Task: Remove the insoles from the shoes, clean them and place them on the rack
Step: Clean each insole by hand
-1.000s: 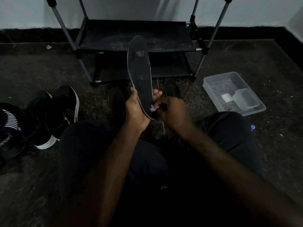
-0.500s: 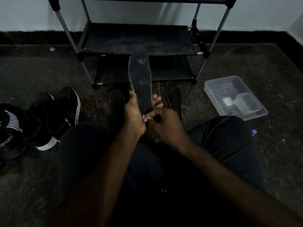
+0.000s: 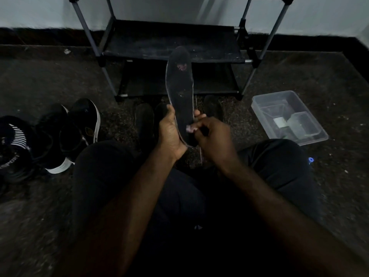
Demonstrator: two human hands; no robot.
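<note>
A long black insole (image 3: 180, 86) stands upright in front of me, its toe end worn with a pale spot. My left hand (image 3: 169, 132) grips its heel end from the left, fingertips showing on the right edge. My right hand (image 3: 214, 140) is curled and pinches a small pale wipe (image 3: 190, 128) against the insole's lower face. Behind it stands the black shoe rack (image 3: 171, 41) with grey poles. Dark insoles or shoes (image 3: 143, 120) lie on the floor below the rack, too dim to tell apart.
Black sneakers with white soles (image 3: 79, 128) and a striped shoe (image 3: 14, 144) sit at the left. A clear plastic tub (image 3: 287, 116) with small items stands at the right. My dark-trousered knees fill the foreground. A blue cap (image 3: 310, 160) lies by my right knee.
My right hand with the wipe has shifted a little up the heel area of the insole. The insole stays upright in my left hand.
</note>
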